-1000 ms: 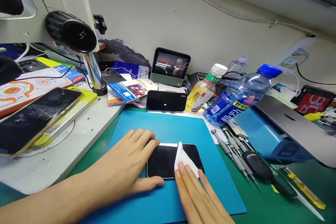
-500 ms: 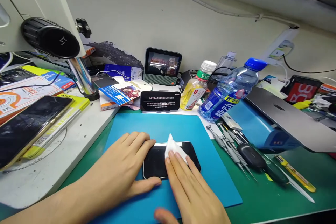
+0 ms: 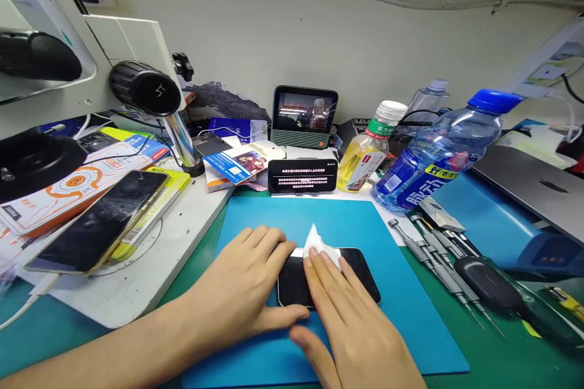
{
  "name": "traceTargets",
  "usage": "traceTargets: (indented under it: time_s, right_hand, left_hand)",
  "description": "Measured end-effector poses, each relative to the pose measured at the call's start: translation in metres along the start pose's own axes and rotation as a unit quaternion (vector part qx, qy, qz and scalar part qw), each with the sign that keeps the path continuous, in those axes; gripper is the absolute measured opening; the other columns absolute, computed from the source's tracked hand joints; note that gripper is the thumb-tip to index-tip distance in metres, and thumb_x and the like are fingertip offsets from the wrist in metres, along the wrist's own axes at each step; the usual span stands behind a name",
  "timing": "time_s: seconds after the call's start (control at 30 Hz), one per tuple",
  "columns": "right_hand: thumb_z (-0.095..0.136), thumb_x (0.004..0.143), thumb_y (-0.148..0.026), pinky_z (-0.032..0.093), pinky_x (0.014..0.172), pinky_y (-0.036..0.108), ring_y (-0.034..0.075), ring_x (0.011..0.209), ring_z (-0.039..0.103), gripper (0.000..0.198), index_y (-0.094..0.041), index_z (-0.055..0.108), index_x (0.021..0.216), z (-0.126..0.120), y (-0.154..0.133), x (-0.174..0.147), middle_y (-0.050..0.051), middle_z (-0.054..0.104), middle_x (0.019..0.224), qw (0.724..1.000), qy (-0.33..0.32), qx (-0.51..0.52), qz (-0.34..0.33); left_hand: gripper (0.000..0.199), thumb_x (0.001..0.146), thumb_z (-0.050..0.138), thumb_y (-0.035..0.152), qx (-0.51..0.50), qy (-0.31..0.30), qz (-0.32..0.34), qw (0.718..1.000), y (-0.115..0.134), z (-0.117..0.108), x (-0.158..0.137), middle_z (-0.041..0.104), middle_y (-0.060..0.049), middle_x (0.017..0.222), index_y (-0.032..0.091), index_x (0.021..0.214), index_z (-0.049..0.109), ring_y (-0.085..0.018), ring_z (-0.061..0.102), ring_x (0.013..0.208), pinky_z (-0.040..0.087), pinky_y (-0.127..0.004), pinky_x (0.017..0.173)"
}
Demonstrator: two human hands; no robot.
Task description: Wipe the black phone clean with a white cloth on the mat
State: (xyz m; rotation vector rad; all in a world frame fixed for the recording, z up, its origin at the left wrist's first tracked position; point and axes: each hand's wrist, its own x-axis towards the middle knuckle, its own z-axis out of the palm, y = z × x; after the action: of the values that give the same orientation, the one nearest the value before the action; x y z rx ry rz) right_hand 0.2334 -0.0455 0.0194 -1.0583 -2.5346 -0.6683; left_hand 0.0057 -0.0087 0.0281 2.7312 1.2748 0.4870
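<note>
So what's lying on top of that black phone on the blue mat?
A white wipe lies on the black phone, pressed down by the right hand. The left hand covers its left end. The blue mat lies underneath; the screen under the hands is hidden.

phone [image 3: 360, 270]: glossy black screen, silver edge
wipe [image 3: 319, 244]: white
mat [image 3: 401, 292]: bright blue
desk [image 3: 502, 352]: green
big bottle [image 3: 438, 161]: clear, blue cap, blue label with yellow band
small bottle [image 3: 367, 149]: yellow liquid, white cap, green-white label
cracked phone [image 3: 98, 222]: black screen, gold frame
laptop [image 3: 533, 185]: grey
</note>
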Motion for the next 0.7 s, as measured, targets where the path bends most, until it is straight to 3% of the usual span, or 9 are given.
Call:
traceTargets:
  time_s: [0.17, 0.33, 0.4, 0.5, 0.6, 0.7]
  right_hand:
    - [0.044, 0.109, -0.062, 0.065, 0.105, 0.043, 0.034, 0.130, 0.072, 0.072, -0.001, 0.070, 0.138, -0.003, -0.002, -0.025, 0.021, 0.065, 0.148, 0.995, -0.003, -0.025, -0.097]
    - [0.039, 0.113, -0.048, 0.065, 0.103, 0.042, 0.032, 0.131, 0.072, 0.061, -0.001, 0.070, 0.138, 0.005, -0.004, 0.004, 0.017, 0.064, 0.150, 0.999, 0.033, 0.000, -0.020]
    - [0.037, 0.114, -0.044, 0.066, 0.102, 0.043, 0.032, 0.132, 0.071, 0.060, -0.001, 0.070, 0.138, 0.009, -0.004, 0.015, 0.016, 0.064, 0.150, 0.999, 0.041, 0.022, 0.003]
    - [0.033, 0.115, -0.051, 0.066, 0.103, 0.044, 0.032, 0.134, 0.070, 0.065, -0.003, 0.070, 0.138, 0.011, -0.004, 0.021, 0.015, 0.065, 0.150, 0.998, 0.048, 0.050, 0.010]
    - [0.036, 0.113, -0.056, 0.065, 0.105, 0.044, 0.032, 0.134, 0.070, 0.068, -0.004, 0.071, 0.138, 0.011, -0.003, 0.018, 0.016, 0.065, 0.150, 0.996, 0.058, 0.062, 0.005]
    - [0.043, 0.113, -0.049, 0.063, 0.108, 0.043, 0.031, 0.134, 0.070, 0.058, -0.005, 0.071, 0.139, 0.011, -0.002, 0.015, 0.013, 0.065, 0.150, 0.994, 0.069, 0.079, 0.008]
  left_hand:
    - [0.072, 0.095, 0.074, 0.071, 0.005, 0.000, 0.005, 1.000, 0.000, 0.000, -0.001, 0.064, -0.013, 0.125, 0.011, 0.132, 0.061, -0.035, 0.062, 0.107, 0.055, -0.054, 0.088]
    - [0.068, 0.099, 0.067, 0.072, 0.007, 0.003, 0.017, 1.000, -0.003, -0.003, 0.003, 0.065, -0.013, 0.121, 0.013, 0.131, 0.063, -0.034, 0.062, 0.101, 0.056, -0.053, 0.086]
    - [0.055, 0.103, 0.064, 0.062, 0.007, 0.004, 0.021, 1.000, -0.005, -0.006, 0.005, 0.066, -0.013, 0.119, 0.014, 0.129, 0.064, -0.033, 0.063, 0.100, 0.057, -0.051, 0.085]
    - [0.031, 0.103, 0.053, 0.033, 0.000, 0.010, 0.022, 1.000, -0.007, -0.008, 0.006, 0.068, -0.010, 0.117, 0.016, 0.126, 0.065, -0.029, 0.065, 0.098, 0.058, -0.045, 0.087]
    - [0.036, 0.099, 0.039, 0.017, 0.001, 0.022, 0.005, 1.000, -0.009, -0.008, 0.009, 0.071, -0.007, 0.111, 0.019, 0.124, 0.065, -0.024, 0.067, 0.096, 0.059, -0.039, 0.087]
    - [0.039, 0.104, 0.034, 0.019, 0.037, 0.031, -0.025, 0.999, -0.012, -0.015, 0.015, 0.075, -0.006, 0.102, 0.019, 0.126, 0.067, -0.024, 0.070, 0.093, 0.059, -0.038, 0.084]
